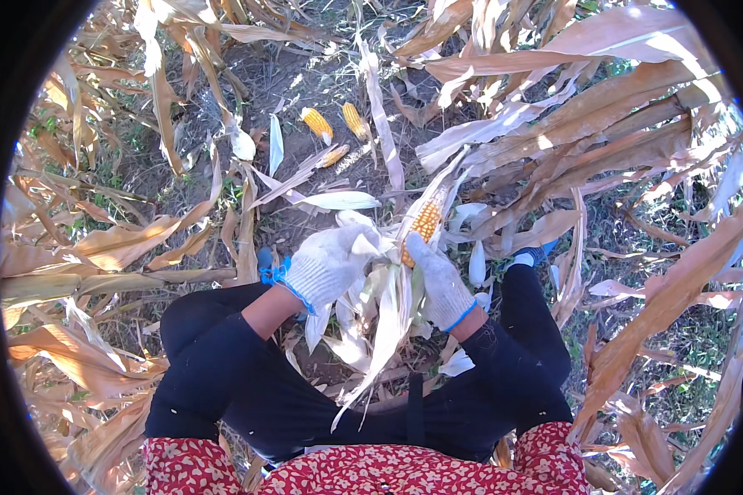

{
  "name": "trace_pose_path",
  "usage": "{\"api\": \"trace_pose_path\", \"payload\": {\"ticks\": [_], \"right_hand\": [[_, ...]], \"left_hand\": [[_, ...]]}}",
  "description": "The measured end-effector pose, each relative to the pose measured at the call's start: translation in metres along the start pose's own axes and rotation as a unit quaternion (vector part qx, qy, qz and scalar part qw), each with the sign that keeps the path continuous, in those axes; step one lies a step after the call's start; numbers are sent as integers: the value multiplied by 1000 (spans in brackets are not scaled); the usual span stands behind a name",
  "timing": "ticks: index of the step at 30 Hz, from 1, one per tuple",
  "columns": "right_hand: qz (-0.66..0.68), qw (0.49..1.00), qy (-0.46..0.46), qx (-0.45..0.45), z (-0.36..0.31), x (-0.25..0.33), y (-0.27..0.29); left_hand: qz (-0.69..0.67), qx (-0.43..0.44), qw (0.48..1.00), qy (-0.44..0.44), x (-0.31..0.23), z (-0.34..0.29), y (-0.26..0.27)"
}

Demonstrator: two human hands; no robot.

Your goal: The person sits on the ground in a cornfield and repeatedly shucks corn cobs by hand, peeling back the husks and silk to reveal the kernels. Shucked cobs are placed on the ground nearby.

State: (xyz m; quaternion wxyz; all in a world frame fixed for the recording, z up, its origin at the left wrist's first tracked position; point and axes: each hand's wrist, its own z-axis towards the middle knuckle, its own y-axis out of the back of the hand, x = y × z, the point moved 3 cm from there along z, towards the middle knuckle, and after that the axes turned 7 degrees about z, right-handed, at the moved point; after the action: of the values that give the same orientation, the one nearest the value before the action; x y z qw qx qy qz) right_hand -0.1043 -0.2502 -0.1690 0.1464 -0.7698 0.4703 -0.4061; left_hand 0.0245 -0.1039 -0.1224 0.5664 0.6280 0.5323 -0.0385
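Observation:
An ear of corn [425, 221] stands tilted in front of me, its yellow kernels partly bared and pale husk still around its tip and side. My right hand [439, 280], in a white knitted glove with a blue cuff edge, is closed round its lower part. Just left of the ear, my left hand [336, 254] in a matching glove has its fingers curled beside pale husk leaves; what they grip is hidden. Peeled husk [390, 318] hangs down below the ear between my hands.
Beyond my hands, bare corn cobs with kernels [316, 124] lie on the soil. Dry corn stalks and leaves [586, 124] crowd the right side, more stalks [115, 285] the left. Loose husks [338, 200] litter the ground. My bent legs [248, 379] frame the work area.

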Motion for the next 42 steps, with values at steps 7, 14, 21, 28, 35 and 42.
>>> {"api": "trace_pose_path", "payload": {"ticks": [7,14,21,28,35,42], "right_hand": [[-258,959,113,39,3,11,15],[-442,883,80,133,-6,-6,12],[-422,885,31,195,0,-13,9],[-521,773,166,320,-9,-2,-4],[-501,834,218,80,11,-3,6],[-517,770,368,67,-11,24,-24]], "left_hand": [[250,234,932,-121,-18,-29,5],[301,-132,933,-146,16,-16,52],[-169,55,977,114,22,2,21],[-474,29,863,172,40,-3,-11],[-635,-10,757,155,10,6,-5],[-470,-163,854,151,0,3,2]]}}
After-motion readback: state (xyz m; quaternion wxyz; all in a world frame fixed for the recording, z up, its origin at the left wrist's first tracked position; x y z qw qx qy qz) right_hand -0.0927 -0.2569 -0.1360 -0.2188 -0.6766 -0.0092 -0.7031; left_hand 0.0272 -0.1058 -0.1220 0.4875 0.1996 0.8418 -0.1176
